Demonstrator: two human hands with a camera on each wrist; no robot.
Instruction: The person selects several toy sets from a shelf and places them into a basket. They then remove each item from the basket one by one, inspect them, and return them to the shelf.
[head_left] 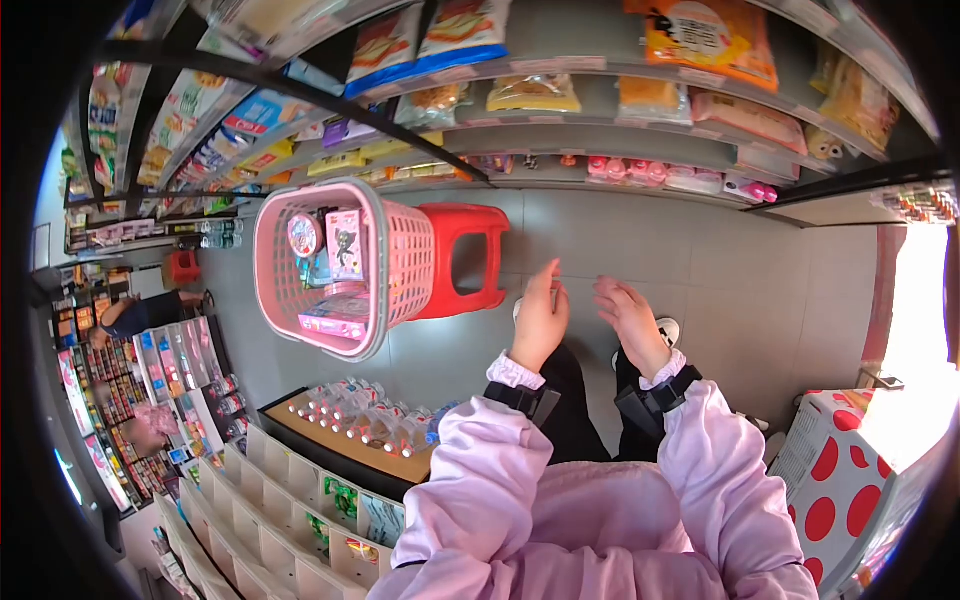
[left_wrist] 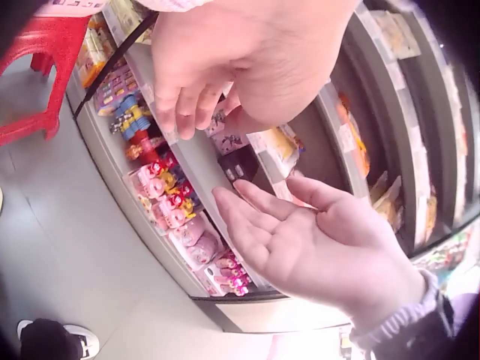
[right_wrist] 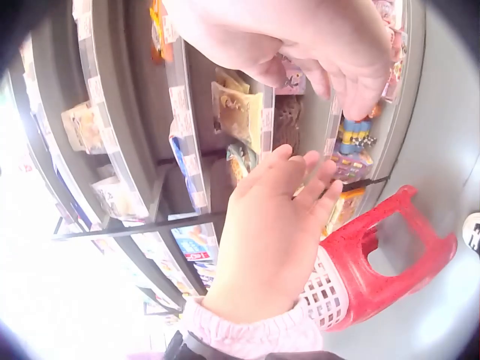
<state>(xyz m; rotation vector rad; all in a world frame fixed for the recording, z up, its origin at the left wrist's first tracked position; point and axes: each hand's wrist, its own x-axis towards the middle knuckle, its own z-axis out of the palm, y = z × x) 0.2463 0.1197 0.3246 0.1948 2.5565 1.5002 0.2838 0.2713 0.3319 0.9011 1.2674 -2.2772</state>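
Observation:
Both hands hang in mid-air in front of the body, apart from each other and holding nothing. In the head view the left hand (head_left: pixel 541 318) is right of the red stool (head_left: pixel 485 255), fingers loosely extended; the right hand (head_left: pixel 634 322) is a little farther right, palm turned inward. The left wrist view has the left hand (left_wrist: pixel 251 56) at the top and the right hand (left_wrist: pixel 315 244) below, its palm showing. In the right wrist view the right hand (right_wrist: pixel 281 37) is at the top, the left hand (right_wrist: pixel 266 232) below with fingers slightly bent.
A pink basket (head_left: pixel 405 255) with several boxed items stands against the red stool. Shelves of packaged food (head_left: pixel 560 60) run across the far side. Bottles (head_left: pixel 380 425) stand on a low table at lower left. A white box with red dots (head_left: pixel 835 470) is at right. Another person (head_left: pixel 150 315) is far left.

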